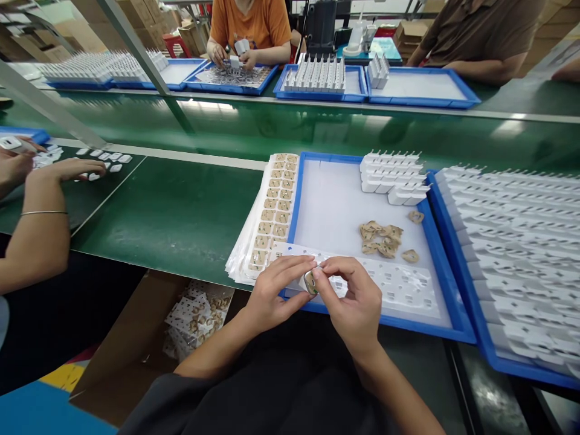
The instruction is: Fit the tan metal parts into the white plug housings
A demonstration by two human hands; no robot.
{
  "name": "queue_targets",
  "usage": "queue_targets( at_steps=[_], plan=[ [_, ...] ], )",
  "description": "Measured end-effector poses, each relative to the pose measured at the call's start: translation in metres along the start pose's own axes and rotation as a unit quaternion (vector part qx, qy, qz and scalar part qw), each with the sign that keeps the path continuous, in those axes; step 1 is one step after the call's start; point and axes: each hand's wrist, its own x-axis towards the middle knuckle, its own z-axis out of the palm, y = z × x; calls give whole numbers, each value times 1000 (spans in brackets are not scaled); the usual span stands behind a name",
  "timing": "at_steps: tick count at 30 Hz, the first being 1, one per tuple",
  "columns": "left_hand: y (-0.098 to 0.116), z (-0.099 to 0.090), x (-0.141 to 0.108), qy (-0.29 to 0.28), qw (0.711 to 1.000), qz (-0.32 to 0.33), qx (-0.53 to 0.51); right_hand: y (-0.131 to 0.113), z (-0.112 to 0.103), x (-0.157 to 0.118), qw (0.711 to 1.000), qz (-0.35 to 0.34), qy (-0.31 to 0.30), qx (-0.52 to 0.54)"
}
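In front of my body, both hands meet over the near edge of a blue tray (296, 199). My left hand (274, 293) is closed around a small white plastic housing (310, 281) with a tan, rounded face turned up. Thumb and forefinger of my right hand (356, 296) pinch at the right edge of that face; the fingers hide what exactly they grip. Just beyond, a mostly peeled sticker sheet (399, 284) lies across the tray. A stack of sheets with tan stickers (272, 211) lies at the tray's left side.
Crumpled tan sticker scraps (380, 238) and rows of white housings (392, 175) share the tray. Another blue tray (457, 254) full of housings adjoins it on the right. A cardboard box (131, 338) with waste sits below left. Co-workers' hands (67, 172) work at left and across the belt.
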Motion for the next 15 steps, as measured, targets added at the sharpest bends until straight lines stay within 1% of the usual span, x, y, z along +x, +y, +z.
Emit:
queue_targets(
  at_steps=[2, 3, 4, 7, 8, 9, 12, 15],
  plan=[
    [0, 1, -2, 16, 1000, -1, -4, 2, 0, 1, 999, -18, 31, -22],
    [0, 2, -3, 28, 1000, -5, -9, 3, -1, 2, 999, -8, 34, -11],
    [0, 3, -4, 39, 999, -10, -16, 4, -2, 3, 1000, 10, 20, 14],
    [-2, 7, -6, 64, 997, -16, -42, 6, -4, 4, 990, 54, -89, 99],
    [-3, 8, -7, 70, 996, -17, -50, 6, -4, 3, 985, 58, -115, 119],
    [-4, 10, -8, 76, 995, -17, -58, 6, -3, 2, 981, 63, -125, 136],
    [-7, 13, -11, 94, 993, -21, -72, 6, 1, -3, 969, 85, -103, 207],
    [-8, 13, -14, 106, 991, -6, -78, 8, 4, -6, 957, 97, -94, 255]
  ],
)
